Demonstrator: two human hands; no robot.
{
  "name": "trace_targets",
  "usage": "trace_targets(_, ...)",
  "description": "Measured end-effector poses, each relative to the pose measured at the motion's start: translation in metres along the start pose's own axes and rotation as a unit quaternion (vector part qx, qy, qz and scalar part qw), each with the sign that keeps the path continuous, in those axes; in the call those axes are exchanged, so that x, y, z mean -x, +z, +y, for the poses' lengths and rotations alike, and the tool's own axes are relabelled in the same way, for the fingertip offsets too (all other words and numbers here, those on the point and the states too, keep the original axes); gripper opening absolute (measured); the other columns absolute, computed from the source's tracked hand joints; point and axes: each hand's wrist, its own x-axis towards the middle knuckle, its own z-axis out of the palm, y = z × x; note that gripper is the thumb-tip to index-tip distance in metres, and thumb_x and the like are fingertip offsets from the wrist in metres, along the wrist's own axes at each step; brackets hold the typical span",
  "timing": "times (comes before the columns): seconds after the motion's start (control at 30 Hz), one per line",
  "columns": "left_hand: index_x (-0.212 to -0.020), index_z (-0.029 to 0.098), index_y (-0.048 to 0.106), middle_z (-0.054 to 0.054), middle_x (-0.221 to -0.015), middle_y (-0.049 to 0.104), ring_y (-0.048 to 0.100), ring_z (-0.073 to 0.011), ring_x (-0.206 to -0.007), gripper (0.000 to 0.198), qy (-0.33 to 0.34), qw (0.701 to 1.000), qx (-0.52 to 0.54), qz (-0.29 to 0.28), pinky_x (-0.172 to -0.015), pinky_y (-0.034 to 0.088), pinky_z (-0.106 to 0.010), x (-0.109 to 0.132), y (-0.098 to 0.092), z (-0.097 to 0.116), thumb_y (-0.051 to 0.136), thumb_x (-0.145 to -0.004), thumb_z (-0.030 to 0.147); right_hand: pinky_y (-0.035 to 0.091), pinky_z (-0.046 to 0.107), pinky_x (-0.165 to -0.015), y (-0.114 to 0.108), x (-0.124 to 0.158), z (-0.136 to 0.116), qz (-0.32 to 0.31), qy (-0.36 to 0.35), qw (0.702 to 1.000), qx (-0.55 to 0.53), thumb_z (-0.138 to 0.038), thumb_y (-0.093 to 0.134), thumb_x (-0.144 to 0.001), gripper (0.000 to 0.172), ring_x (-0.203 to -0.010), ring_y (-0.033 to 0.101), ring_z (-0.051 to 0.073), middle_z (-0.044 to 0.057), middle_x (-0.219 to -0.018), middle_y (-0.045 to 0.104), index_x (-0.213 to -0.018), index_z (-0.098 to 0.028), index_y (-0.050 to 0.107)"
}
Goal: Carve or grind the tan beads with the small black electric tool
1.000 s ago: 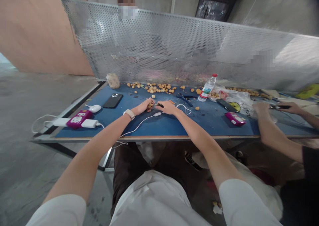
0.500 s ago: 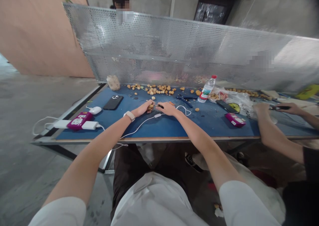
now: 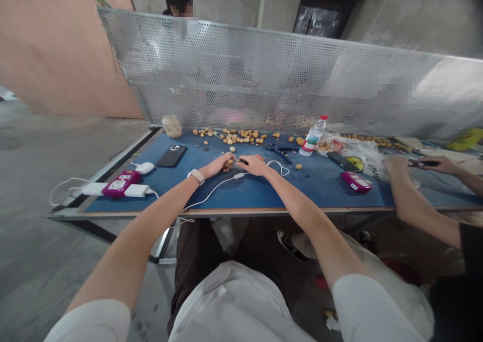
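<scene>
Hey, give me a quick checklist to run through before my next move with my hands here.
1. Left hand on the small tan lump: ok, fingers curled around it, though firmness cannot be seen.
2. Right hand on the small black-handled tool: ok, held between the fingers.
3. Tool tip against the lump: cannot tell, too small to see.
4. White cable away from your hands: not ok, it runs across the table up to your right hand.
5. Co-worker's hand apart from yours: ok, it is further along the table to your right.
6. Water bottle: ok, upright beyond your hands.
</scene>
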Motion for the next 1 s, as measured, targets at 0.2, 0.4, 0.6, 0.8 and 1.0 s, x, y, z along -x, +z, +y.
trace_targets(0.2, -0.105, 0.02, 0.068, 0.002, -0.075, 0.055, 0.044, -0.0154, -0.063, 0.03, 0.003, 1.0, -0.017, 0.0, -0.061, 0.041, -0.029, -0.001, 0.0, 0.0, 0.064, -0.104, 0.05, 0.035, 0.033, -0.08, 0.0, -0.001, -0.001, -0.001, 0.004, 1.0, -0.001, -0.071, 0.054, -0.115, 0.052, -0.081, 0.056, 0.021, 0.0, -0.082, 0.063, -0.093, -0.025, 0.059)
trace_targets(0.4, -0.109, 0.021, 0.066, 0.002, -0.08, 0.06, 0.047, -0.015, -0.066, 0.023, 0.002, 1.0, 0.005, 0.006, -0.063, 0.042, -0.029, 0.0, -0.001, 0.005, 0.07, -0.098, 0.041, 0.036, 0.033, -0.08, -0.003, 0.0, -0.004, -0.001, 0.009, 1.0, -0.011, -0.071, 0.054, -0.114, 0.052, -0.083, 0.056, 0.021, 0.001, -0.084, 0.065, -0.091, -0.025, 0.057)
trace_targets(0.6, -0.117, 0.022, 0.06, 0.006, -0.083, 0.058, 0.047, -0.0117, -0.065, 0.032, -0.005, 0.999, -0.028, 0.019, -0.064, 0.039, -0.026, 0.006, 0.003, 0.011, 0.08, -0.1, 0.042, 0.036, 0.034, -0.081, -0.01, 0.004, -0.007, 0.006, 0.012, 1.0, -0.017, -0.077, 0.05, -0.116, 0.059, -0.086, 0.056, 0.021, 0.001, -0.082, 0.064, -0.091, -0.024, 0.059)
trace_targets(0.8, -0.118, 0.022, 0.063, 0.008, -0.081, 0.052, 0.046, -0.0117, -0.065, 0.035, -0.002, 0.994, -0.108, 0.029, -0.064, 0.043, -0.025, 0.01, 0.003, 0.016, 0.085, -0.102, 0.043, 0.037, 0.034, -0.082, -0.01, 0.006, -0.008, -0.009, 0.011, 1.0, -0.011, -0.074, 0.052, -0.117, 0.057, -0.085, 0.056, 0.02, 0.0, -0.083, 0.063, -0.091, -0.024, 0.06)
trace_targets(1.0, -0.122, 0.019, 0.073, 0.002, -0.091, 0.063, 0.053, -0.0136, -0.07, 0.038, 0.038, 0.975, -0.215, 0.028, -0.067, 0.049, -0.028, 0.012, 0.001, 0.023, 0.085, -0.099, 0.047, 0.04, 0.034, -0.085, -0.011, 0.006, -0.01, -0.009, 0.0, 1.0, -0.011, -0.075, 0.049, -0.118, 0.059, -0.088, 0.061, 0.022, 0.003, -0.087, 0.068, -0.091, -0.024, 0.06)
